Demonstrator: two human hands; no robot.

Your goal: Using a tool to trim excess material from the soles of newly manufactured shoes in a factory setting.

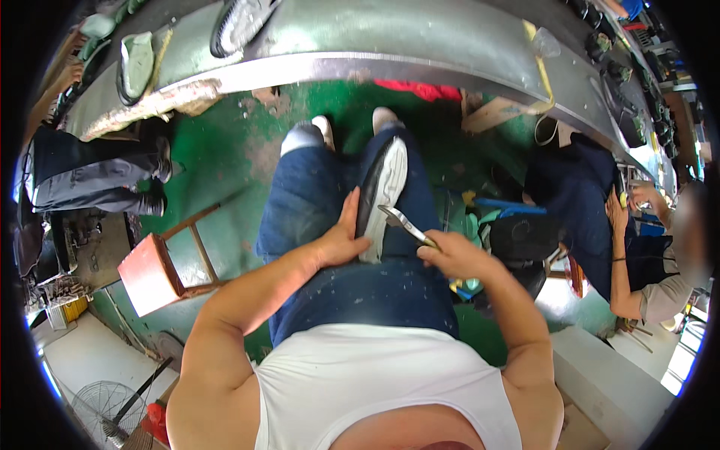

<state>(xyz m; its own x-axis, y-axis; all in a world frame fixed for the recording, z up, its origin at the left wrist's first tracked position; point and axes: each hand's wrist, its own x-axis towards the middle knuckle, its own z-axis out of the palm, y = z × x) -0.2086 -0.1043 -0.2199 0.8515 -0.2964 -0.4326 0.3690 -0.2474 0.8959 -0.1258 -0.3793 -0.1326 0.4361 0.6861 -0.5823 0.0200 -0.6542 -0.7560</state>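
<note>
A shoe [396,166] with a dark side and a pale whitish underside lies lengthwise over my thighs, underside up. My left hand [346,236] grips its near part, the fingers stretched along the dark side and the thumb across the pale face. In my right hand [457,253] is a metal hand tool [406,223] with a curved head, held by its handle. The tool's head meets or hovers just above the middle of the shoe's underside; I cannot tell which. Whether it is a hammer or pincers is unclear.
A metal-topped bench [337,37] runs across in front, with a pale shoe [241,26] and a greenish shoe [137,64] on it. An orange-red stool [150,274] stands left, a fan [111,412] lower left. Another person's hands [619,210] work at the right; someone's legs [97,176] show left.
</note>
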